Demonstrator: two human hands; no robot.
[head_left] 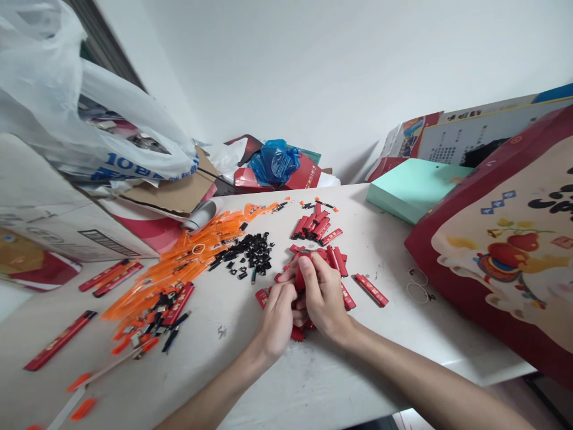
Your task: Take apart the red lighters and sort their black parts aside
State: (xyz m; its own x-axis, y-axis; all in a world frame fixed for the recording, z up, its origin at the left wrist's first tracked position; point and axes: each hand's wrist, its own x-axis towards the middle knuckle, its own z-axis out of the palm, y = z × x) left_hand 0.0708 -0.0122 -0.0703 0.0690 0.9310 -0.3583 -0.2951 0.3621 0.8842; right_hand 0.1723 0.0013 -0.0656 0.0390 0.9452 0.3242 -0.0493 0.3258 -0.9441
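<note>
Just below the middle of the frame, both hands meet over a small red case [300, 279], a slim rectangular piece that stands nearly upright between them, its long axis running up and down the picture with the top end tipped slightly toward the far wall. The right hand [323, 295] is curled closed around it, thumb laid along its front and fingers wrapped behind, the forearm coming in from the lower right corner. The left hand [278, 316] is also closed, its fingertips pinching the lower part of the same case, the forearm rising from the bottom centre. Under and around the hands lies a loose heap of matching red cases [333, 261] on the white worktop [394, 251], most lying flat and pointing diagonally; a second cluster of red cases [316, 227] lies just beyond, toward the centre of the frame. Left of these sits a pile of small black parts [250, 254], and further left a spread of orange plastic strips [188, 257] fanned from lower left to upper centre. In the upper left, a white plastic bag [134, 131] shows blue print reading "10", the rest unclear. At the right edge a red box [501, 251] carries a cartoon design; its characters are too distorted to read. A mint-green box [414, 188] lies behind it.
</note>
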